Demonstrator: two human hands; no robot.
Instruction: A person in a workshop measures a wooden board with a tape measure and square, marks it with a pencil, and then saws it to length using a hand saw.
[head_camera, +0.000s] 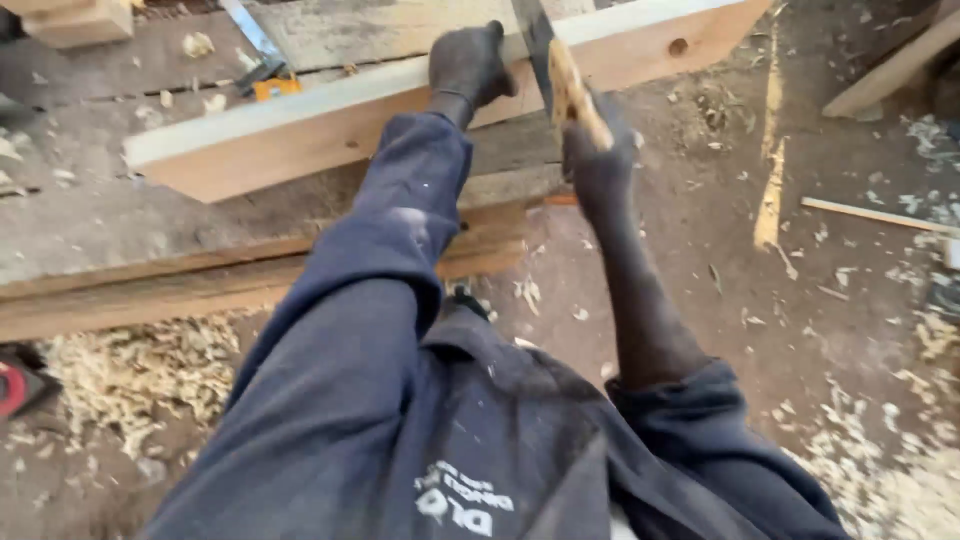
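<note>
**Two hands, one saw, one long plank**

We see a long, pale wooden plank (330, 120) with flat, smooth sides and small round knots. It lies tilted across rough grey boards (120, 220). The left hand (468, 66) presses down flat on top of the plank. The right hand (598, 160) is closed tight around the light wooden handle of a saw (560, 70); its thin metal blade stands up against the plank's edge. Curly wood shavings (130, 375) pile on the brown dirt floor (700, 260). A thin stick (870, 213) lies well apart on the right, with bare ground beside the plank's end.
</note>
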